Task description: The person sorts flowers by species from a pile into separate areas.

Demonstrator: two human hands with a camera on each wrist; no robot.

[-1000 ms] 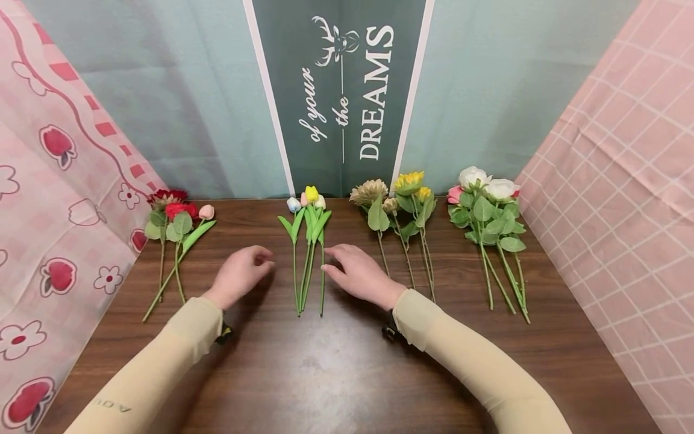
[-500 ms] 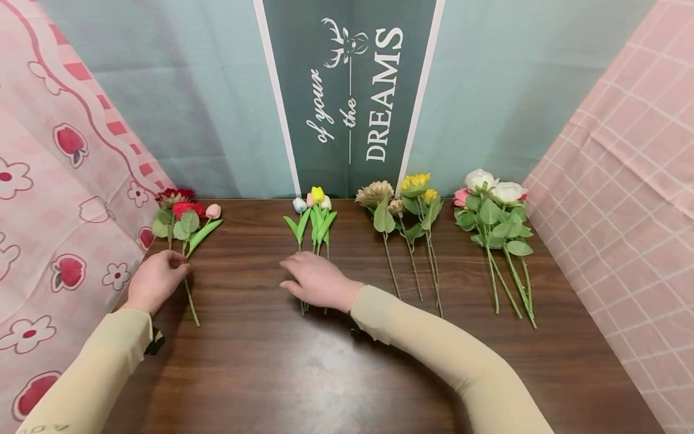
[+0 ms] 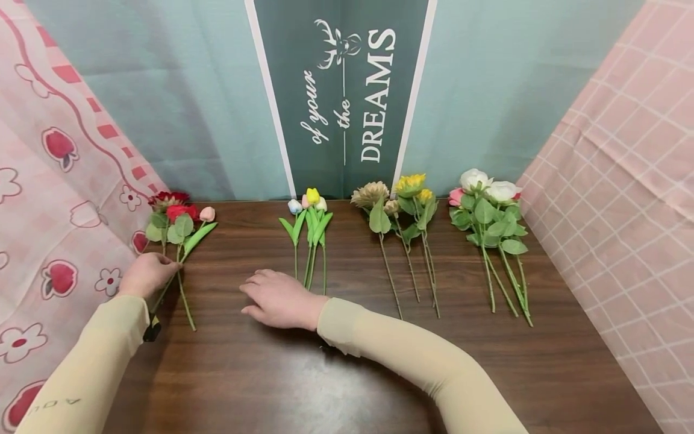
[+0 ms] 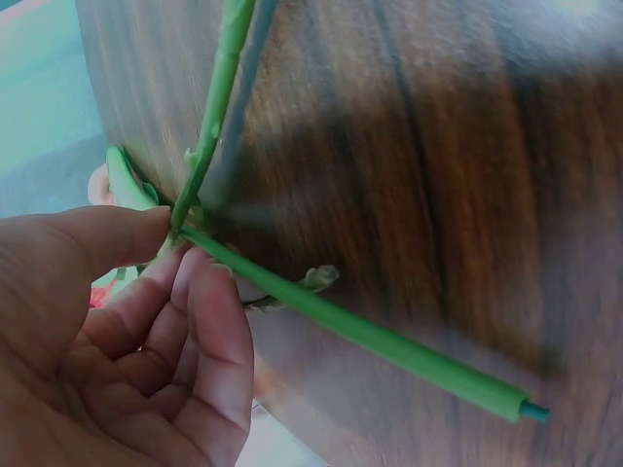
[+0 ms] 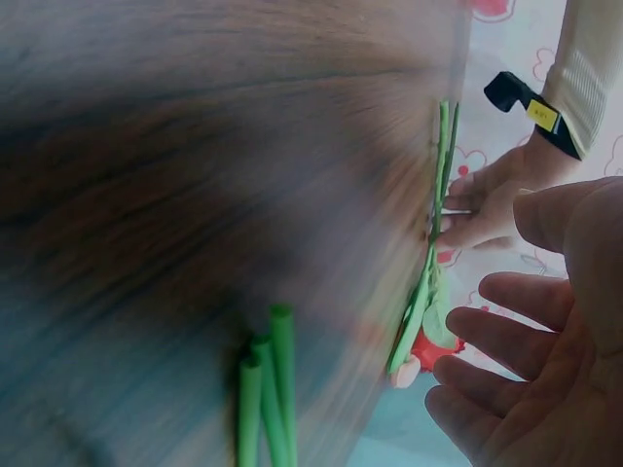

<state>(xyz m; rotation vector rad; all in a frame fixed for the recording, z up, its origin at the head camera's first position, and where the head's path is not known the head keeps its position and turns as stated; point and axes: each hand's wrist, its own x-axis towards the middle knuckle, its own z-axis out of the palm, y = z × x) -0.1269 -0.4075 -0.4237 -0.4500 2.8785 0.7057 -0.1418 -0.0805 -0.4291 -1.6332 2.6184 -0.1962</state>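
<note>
At the table's left, my left hand [image 3: 146, 274] pinches crossing flower stems between thumb and fingers. In the left wrist view these are a knobbly rose stem [image 4: 216, 107] and a smooth tulip stem [image 4: 370, 336]. Their heads, a red rose [image 3: 182, 212] and a pink tulip [image 3: 207, 214], lie beyond the hand beside a dark red flower [image 3: 169, 197], whose stem is partly hidden. Fingers spread and holding nothing, my right hand [image 3: 279, 298] hovers over the table just left of the middle tulips [image 3: 312, 208]. Its wrist hides their lower stem ends in the head view.
Right of the tulips lie beige flowers [image 3: 371, 194] and yellow sunflowers [image 3: 411, 184]. White and pink roses [image 3: 501, 191] lie farther right. Patterned cloth [image 3: 59, 199] borders the left, a pink checked cloth [image 3: 612, 181] the right, and a teal cloth [image 3: 477, 90] the back.
My left hand has moved left from beside the tulips to the red flowers and now pinches stems there. My right hand has swept left across the tulip stems, staying empty.
</note>
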